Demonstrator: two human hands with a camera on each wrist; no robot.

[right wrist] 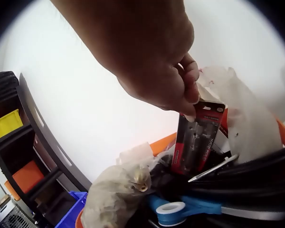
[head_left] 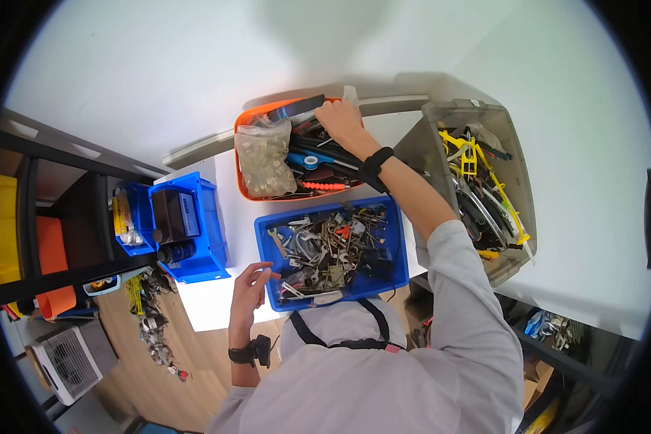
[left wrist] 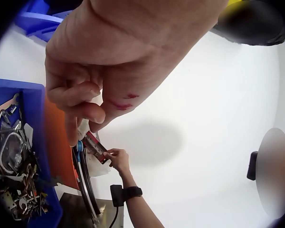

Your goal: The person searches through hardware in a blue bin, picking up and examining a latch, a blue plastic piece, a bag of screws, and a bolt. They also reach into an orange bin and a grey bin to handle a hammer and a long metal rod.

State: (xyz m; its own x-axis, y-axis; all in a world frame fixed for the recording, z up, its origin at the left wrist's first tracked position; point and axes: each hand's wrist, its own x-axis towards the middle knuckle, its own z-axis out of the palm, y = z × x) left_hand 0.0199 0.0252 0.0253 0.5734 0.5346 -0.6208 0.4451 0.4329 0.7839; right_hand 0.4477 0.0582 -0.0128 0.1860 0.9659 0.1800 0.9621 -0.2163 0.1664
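Observation:
My right hand reaches over the back of the orange bin. In the right wrist view its thumb and fingers pinch the top edge of a red and black blister pack, which stands upright among the bin's contents. Beside it lie a plastic bag of brass-coloured pieces, a blue-handled tool with a white ring and several black lengths. My left hand hovers at the left edge of the blue tray, fingers loosely bent and holding nothing. Wrenches and small metal parts fill that tray.
A grey translucent bin of tools with a yellow frame stands on the right. On the left are blue bins and a black shelf rack. A white wall rises behind the orange bin.

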